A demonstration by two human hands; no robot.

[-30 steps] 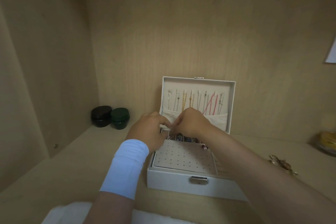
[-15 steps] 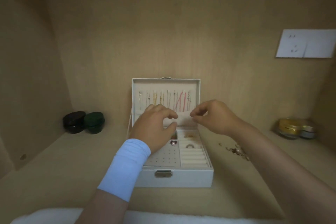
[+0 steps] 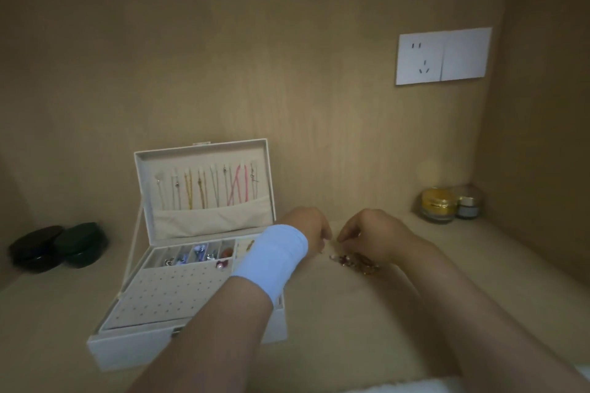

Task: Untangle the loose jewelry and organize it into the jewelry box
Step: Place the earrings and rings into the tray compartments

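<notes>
Head view. One white jewelry box, open, left of centre on a wooden shelf. Lid upright, hung with a row of chains: two gold, some pink, the rest silvery, total too blurred to count. Small pieces in the tray's back compartments, a perforated earring pad in front.

One tangle of loose jewelry on the shelf just right of the box. Two hands at it:
- left hand, with a white wristband, fingers curled down beside the tangle
- right hand, fingers curled down onto it

Actual grip on any piece: impossible to tell for either.

Two dark round cases far left, side by side. Two jars far right, one gold, one smaller. One double wall socket above.
</notes>
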